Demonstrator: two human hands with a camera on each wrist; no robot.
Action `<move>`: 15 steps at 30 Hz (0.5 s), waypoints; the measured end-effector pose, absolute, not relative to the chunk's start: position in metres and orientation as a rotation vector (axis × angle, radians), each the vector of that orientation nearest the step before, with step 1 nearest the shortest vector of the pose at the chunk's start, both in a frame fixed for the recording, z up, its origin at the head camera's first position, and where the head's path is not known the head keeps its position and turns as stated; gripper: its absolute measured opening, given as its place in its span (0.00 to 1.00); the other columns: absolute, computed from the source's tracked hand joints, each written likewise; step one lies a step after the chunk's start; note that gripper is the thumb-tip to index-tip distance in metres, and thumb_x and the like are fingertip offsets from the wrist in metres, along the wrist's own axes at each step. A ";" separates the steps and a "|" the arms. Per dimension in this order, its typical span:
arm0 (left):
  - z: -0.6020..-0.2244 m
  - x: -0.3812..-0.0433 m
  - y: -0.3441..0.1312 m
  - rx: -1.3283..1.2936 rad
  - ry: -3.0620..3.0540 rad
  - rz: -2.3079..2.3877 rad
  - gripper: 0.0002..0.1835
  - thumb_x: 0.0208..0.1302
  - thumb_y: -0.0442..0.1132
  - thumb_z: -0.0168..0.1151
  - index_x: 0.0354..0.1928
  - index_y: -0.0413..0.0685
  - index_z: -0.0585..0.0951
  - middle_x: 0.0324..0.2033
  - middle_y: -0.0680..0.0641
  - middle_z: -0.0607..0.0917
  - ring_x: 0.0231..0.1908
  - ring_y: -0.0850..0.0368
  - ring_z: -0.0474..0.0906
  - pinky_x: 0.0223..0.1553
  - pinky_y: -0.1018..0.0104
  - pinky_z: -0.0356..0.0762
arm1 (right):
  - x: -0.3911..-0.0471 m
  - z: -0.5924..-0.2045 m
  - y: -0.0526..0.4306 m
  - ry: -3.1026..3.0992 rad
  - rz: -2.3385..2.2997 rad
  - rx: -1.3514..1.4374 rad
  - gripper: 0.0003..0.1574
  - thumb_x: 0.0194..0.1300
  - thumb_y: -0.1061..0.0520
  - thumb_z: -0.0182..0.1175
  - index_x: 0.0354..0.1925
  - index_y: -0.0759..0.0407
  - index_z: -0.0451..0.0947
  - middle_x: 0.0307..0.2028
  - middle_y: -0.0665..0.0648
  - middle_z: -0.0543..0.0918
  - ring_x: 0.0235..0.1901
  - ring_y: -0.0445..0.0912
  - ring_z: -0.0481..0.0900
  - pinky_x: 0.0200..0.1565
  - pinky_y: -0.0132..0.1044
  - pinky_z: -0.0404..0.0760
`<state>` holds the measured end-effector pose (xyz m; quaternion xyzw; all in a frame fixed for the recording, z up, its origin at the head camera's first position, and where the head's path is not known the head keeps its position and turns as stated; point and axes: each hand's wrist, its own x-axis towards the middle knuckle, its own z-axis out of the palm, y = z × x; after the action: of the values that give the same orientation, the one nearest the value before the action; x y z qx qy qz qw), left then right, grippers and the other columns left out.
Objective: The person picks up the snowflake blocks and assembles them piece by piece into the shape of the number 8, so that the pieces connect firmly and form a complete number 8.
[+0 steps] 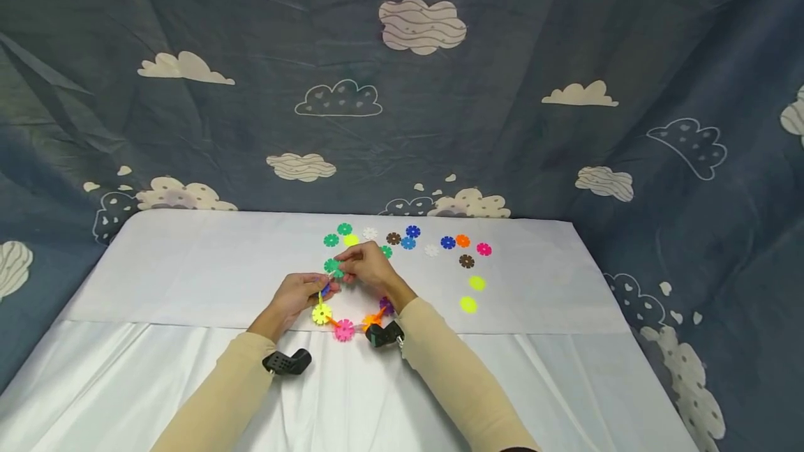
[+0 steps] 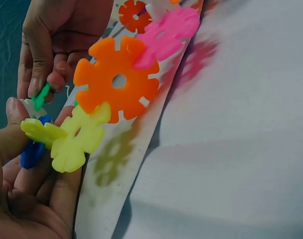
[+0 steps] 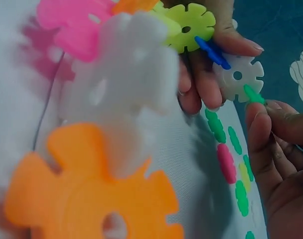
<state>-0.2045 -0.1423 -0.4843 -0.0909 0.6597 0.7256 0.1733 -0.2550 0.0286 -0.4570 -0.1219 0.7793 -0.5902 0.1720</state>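
Nr R hand (image 1: 372, 267): loose discs (image 1: 408, 243)

Green disc (image 3: 253, 94): notched, nearly edge-on, pinched by the right hand (image 1: 370, 264), its tip meeting the white disc's rim.
White disc (image 3: 229, 83): translucent, notched, round-holed, gripped by the left hand (image 1: 296, 296).
Blue disc (image 3: 211, 52): set crosswise between white and yellow discs.
Chain (image 2: 99, 64): yellow, orange, pink, white, purple discs, joined at angles, curving between the wrists.
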 end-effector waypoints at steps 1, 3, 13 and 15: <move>-0.484 -0.205 -0.142 -0.247 1.851 2.064 0.19 0.74 0.35 0.49 0.57 0.22 0.71 0.42 0.40 0.86 0.43 0.56 0.83 0.49 0.65 0.80 | -0.255 -0.458 0.029 2.221 -1.676 -0.338 0.11 0.63 0.70 0.59 0.44 0.73 0.82 0.29 0.64 0.85 0.18 0.41 0.77 0.28 0.33 0.83; -0.483 -0.206 -0.143 -0.219 1.810 2.069 0.21 0.74 0.36 0.49 0.58 0.23 0.69 0.43 0.40 0.85 0.42 0.57 0.83 0.49 0.65 0.80 | -0.255 -0.460 0.030 2.236 -1.678 -0.322 0.11 0.64 0.69 0.60 0.44 0.71 0.83 0.28 0.62 0.85 0.19 0.41 0.78 0.28 0.33 0.83; -0.481 -0.211 -0.143 -0.304 1.832 2.036 0.22 0.75 0.42 0.50 0.60 0.31 0.68 0.39 0.41 0.86 0.34 0.57 0.85 0.40 0.66 0.83 | -0.248 -0.453 0.036 2.308 -1.539 -0.429 0.13 0.66 0.64 0.61 0.48 0.64 0.83 0.34 0.58 0.81 0.23 0.44 0.81 0.32 0.36 0.84; -0.481 -0.213 -0.142 -0.329 1.832 2.050 0.20 0.75 0.39 0.49 0.60 0.30 0.68 0.42 0.38 0.85 0.34 0.57 0.85 0.40 0.66 0.83 | -0.250 -0.451 0.049 2.310 -1.537 -0.438 0.15 0.66 0.63 0.60 0.50 0.64 0.82 0.35 0.58 0.81 0.25 0.45 0.80 0.32 0.37 0.84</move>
<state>-0.2126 -0.1417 -0.4807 -0.1167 0.6501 0.7277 0.1851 -0.2495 0.0486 -0.4513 -0.1536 0.8111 -0.5396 0.1654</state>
